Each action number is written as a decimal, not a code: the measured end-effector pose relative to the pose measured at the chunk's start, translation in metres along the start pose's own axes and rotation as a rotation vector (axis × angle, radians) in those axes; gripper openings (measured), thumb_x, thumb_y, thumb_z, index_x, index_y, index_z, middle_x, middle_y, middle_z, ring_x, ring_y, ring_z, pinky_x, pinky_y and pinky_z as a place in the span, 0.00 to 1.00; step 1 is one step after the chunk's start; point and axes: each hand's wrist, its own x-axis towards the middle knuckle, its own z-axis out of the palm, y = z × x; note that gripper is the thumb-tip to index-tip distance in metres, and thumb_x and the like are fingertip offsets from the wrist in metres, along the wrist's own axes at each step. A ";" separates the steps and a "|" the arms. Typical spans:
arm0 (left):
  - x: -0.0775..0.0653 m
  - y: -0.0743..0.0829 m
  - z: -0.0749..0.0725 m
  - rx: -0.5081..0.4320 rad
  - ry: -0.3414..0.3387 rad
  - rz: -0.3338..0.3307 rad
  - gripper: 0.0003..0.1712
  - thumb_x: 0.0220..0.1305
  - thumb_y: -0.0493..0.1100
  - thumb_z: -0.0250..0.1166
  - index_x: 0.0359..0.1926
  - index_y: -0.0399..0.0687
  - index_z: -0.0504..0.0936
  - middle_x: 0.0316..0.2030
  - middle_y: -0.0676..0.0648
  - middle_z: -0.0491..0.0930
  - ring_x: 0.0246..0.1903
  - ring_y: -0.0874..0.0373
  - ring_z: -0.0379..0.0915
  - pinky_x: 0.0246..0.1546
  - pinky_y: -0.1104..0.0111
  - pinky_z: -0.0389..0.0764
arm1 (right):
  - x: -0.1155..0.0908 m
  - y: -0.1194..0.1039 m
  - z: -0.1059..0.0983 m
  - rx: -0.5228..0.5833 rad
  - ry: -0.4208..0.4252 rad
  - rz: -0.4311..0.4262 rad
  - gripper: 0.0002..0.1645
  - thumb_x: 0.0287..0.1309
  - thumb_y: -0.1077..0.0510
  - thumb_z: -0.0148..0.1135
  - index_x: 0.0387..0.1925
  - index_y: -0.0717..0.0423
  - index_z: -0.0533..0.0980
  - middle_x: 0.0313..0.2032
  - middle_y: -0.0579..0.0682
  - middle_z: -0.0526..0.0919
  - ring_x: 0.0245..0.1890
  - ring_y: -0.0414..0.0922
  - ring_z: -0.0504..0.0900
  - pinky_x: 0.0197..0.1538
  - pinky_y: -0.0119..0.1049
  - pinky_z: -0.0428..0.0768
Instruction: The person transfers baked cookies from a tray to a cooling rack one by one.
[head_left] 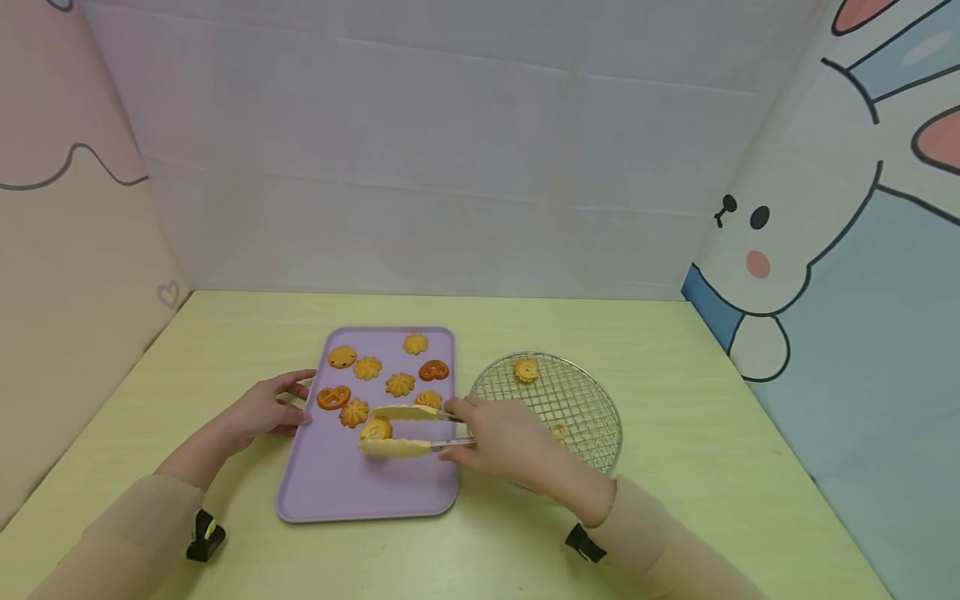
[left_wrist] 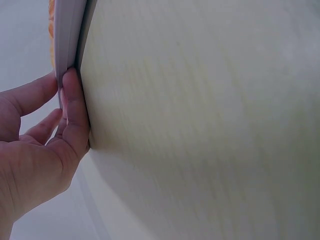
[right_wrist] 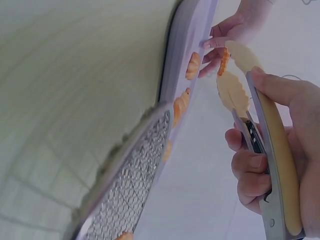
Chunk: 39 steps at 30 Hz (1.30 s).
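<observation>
My right hand grips a pair of tongs with pale yellow heads. Between the heads is a round swirled cookie, over the lower middle of a purple tray. Several cookies lie in the tray's upper half, among them flower-shaped ones, a pretzel and a second pretzel. At the tray's left edge, my left hand holds the rim between thumb and fingers, seen closely in the left wrist view.
To the right of the tray stands a round wire rack. It bears a ring-shaped cookie near its far side, and another cookie partly hidden by the right hand. A white wall closes off the table's back.
</observation>
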 end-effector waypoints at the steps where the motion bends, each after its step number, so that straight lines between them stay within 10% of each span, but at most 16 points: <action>1: 0.000 0.000 0.000 0.000 0.000 0.000 0.45 0.57 0.33 0.66 0.71 0.37 0.52 0.52 0.34 0.64 0.34 0.55 0.73 0.31 0.68 0.81 | -0.001 0.002 -0.001 -0.005 0.009 -0.005 0.35 0.51 0.31 0.60 0.55 0.46 0.73 0.38 0.42 0.83 0.23 0.33 0.75 0.22 0.25 0.70; 39: -0.004 0.004 0.000 -0.042 -0.011 0.022 0.44 0.58 0.31 0.63 0.71 0.36 0.50 0.52 0.34 0.62 0.36 0.56 0.74 0.34 0.68 0.81 | -0.055 0.080 -0.040 -0.032 0.208 0.044 0.36 0.48 0.35 0.67 0.55 0.50 0.74 0.42 0.44 0.83 0.26 0.37 0.78 0.26 0.32 0.75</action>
